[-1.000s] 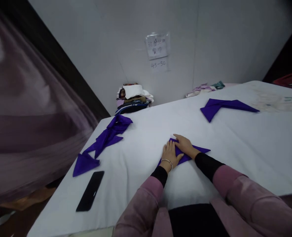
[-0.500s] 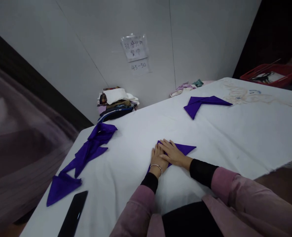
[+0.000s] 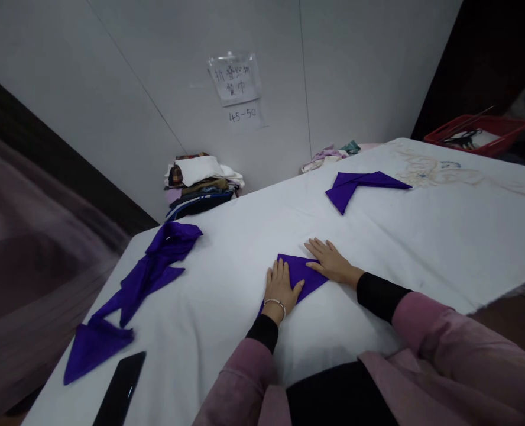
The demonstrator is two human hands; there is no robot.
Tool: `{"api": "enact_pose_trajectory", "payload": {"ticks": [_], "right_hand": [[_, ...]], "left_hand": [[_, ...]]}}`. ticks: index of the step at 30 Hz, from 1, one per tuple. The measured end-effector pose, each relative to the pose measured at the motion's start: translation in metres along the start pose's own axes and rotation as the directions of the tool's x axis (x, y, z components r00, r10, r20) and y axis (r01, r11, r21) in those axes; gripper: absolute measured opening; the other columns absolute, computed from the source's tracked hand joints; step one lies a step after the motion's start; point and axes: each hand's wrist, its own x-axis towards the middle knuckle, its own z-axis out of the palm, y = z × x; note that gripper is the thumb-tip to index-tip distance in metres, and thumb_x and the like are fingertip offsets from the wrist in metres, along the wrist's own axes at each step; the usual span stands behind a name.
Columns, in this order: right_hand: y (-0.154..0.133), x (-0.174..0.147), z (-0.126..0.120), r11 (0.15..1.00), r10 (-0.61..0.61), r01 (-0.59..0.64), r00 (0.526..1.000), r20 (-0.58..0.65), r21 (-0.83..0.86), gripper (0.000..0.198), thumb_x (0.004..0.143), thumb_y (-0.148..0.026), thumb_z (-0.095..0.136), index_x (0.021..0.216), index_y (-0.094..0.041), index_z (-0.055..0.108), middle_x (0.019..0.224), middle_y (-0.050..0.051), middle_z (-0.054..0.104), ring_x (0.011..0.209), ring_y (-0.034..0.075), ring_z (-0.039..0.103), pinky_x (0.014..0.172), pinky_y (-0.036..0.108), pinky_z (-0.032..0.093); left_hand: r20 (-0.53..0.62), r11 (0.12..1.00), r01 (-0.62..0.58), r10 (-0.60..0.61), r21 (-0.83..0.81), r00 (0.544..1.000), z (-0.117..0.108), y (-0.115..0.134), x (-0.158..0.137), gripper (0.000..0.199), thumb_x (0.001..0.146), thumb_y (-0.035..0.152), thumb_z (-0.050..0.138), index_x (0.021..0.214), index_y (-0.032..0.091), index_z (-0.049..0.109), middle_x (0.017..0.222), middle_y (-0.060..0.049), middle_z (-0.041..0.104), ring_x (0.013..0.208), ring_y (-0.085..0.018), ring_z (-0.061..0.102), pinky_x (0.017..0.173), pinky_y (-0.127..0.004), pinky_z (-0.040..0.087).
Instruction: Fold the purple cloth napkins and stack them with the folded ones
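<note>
A purple napkin (image 3: pixel 298 276), folded into a triangular shape, lies flat on the white tablecloth in front of me. My left hand (image 3: pixel 282 285) rests palm down over its left part, fingers stretched out, a bracelet at the wrist. On the napkin's right end lies my right hand (image 3: pixel 331 261), flat with fingers apart, some of them reaching past the upper edge onto the cloth. The napkin's left tip shows beside my left wrist; its right tip is hidden under the right hand.
Crumpled purple cloths (image 3: pixel 149 278) lie along the left edge, near a black phone (image 3: pixel 119 387). Another folded purple napkin (image 3: pixel 355 186) sits farther back. Stacked fabrics (image 3: pixel 203 184) stand beyond the far edge. A red basket (image 3: pixel 497 145) is at the far right.
My right hand has slid right along the napkin, away from my left hand, uncovering its middle. The left hand stays on the napkin. The whole view has shifted slightly.
</note>
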Motion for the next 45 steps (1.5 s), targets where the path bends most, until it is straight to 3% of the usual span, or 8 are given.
{"api": "enact_pose_trajectory", "payload": {"ticks": [2, 5, 7, 11, 16, 26, 36, 45], "right_hand": [[0.008, 0.001, -0.016, 0.984, 0.024, -0.029, 0.999, 0.03, 0.175, 0.065, 0.09, -0.061, 0.024, 0.141, -0.022, 0.032, 0.145, 0.008, 0.034, 0.135, 0.024, 0.024, 0.11, 0.049, 0.013], [0.023, -0.006, -0.047, 0.874, 0.155, -0.125, 0.988, -0.026, 0.469, 0.059, 0.093, -0.055, 0.015, 0.136, -0.025, 0.041, 0.141, 0.005, 0.042, 0.128, 0.021, 0.038, 0.106, 0.044, 0.028], [0.034, -0.019, -0.063, 0.835, 0.221, -0.172, 0.975, -0.032, 0.523, 0.054, 0.089, -0.058, 0.031, 0.127, -0.025, 0.051, 0.135, 0.005, 0.049, 0.125, 0.024, 0.042, 0.105, 0.043, 0.031], [0.051, -0.053, -0.066, 0.893, 0.144, -0.156, 0.988, 0.06, 0.423, 0.05, 0.072, -0.059, 0.06, 0.107, -0.023, 0.064, 0.139, 0.006, 0.045, 0.134, 0.027, 0.026, 0.108, 0.045, 0.024], [0.051, -0.067, -0.049, 0.955, 0.113, -0.14, 0.987, 0.116, 0.26, 0.041, 0.073, -0.054, 0.058, 0.101, -0.024, 0.064, 0.146, 0.007, 0.032, 0.138, 0.029, 0.011, 0.108, 0.055, 0.011], [0.05, -0.061, -0.042, 0.973, 0.07, -0.091, 0.992, 0.103, 0.214, 0.021, 0.079, -0.042, 0.052, 0.084, -0.022, 0.058, 0.146, 0.008, 0.033, 0.138, 0.025, 0.01, 0.109, 0.05, 0.008], [0.056, -0.059, -0.034, 0.989, 0.061, -0.074, 0.993, 0.103, 0.129, 0.027, 0.088, -0.042, 0.039, 0.082, -0.021, 0.056, 0.147, 0.009, 0.03, 0.139, 0.024, 0.009, 0.108, 0.05, 0.01], [0.052, -0.059, -0.032, 0.994, 0.06, -0.066, 0.996, 0.073, 0.083, 0.03, 0.09, -0.043, 0.035, 0.08, -0.022, 0.054, 0.146, 0.009, 0.033, 0.138, 0.024, 0.014, 0.108, 0.051, 0.013]], "left_hand": [[-0.003, 1.0, -0.004, 0.004, -0.001, 1.0, 0.001, 0.0, 0.0, 0.075, 0.089, 0.058, 0.023, 0.14, 0.004, 0.027, 0.149, -0.016, 0.021, 0.139, -0.027, 0.012, 0.113, -0.045, 0.013], [-0.008, 1.0, -0.003, 0.003, -0.004, 1.0, 0.001, -0.001, 0.0, 0.075, 0.089, 0.058, 0.022, 0.14, 0.004, 0.028, 0.149, -0.016, 0.021, 0.139, -0.027, 0.012, 0.113, -0.045, 0.013], [-0.009, 1.0, -0.002, 0.002, -0.007, 1.0, 0.002, -0.001, 0.001, 0.076, 0.089, 0.059, 0.022, 0.14, 0.004, 0.028, 0.15, -0.016, 0.02, 0.139, -0.027, 0.012, 0.113, -0.045, 0.013], [-0.005, 1.0, -0.002, 0.002, -0.021, 1.0, 0.003, -0.001, 0.002, 0.076, 0.088, 0.06, 0.022, 0.141, 0.005, 0.026, 0.15, -0.016, 0.019, 0.139, -0.027, 0.01, 0.112, -0.046, 0.012], [0.003, 0.999, 0.004, -0.004, -0.034, 1.0, 0.001, -0.001, 0.002, 0.075, 0.088, 0.059, 0.023, 0.141, 0.007, 0.026, 0.15, -0.016, 0.02, 0.139, -0.027, 0.01, 0.112, -0.046, 0.013], [0.033, 0.999, 0.014, -0.013, -0.03, 0.999, -0.004, 0.0, 0.002, 0.076, 0.088, 0.06, 0.023, 0.141, 0.006, 0.025, 0.15, -0.016, 0.019, 0.139, -0.027, 0.01, 0.112, -0.046, 0.014], [0.139, 0.997, 0.03, -0.041, 0.077, 0.989, -0.027, 0.009, 0.014, 0.091, 0.08, 0.073, 0.019, 0.136, 0.004, 0.039, 0.144, -0.02, 0.033, 0.136, -0.034, 0.021, 0.111, -0.048, 0.009], [0.093, 0.983, 0.125, -0.138, 0.134, 0.986, -0.023, 0.03, 0.018, 0.105, 0.073, 0.08, 0.016, 0.134, -0.002, 0.038, 0.141, -0.024, 0.035, 0.134, -0.04, 0.022, 0.111, -0.05, 0.008]]}}
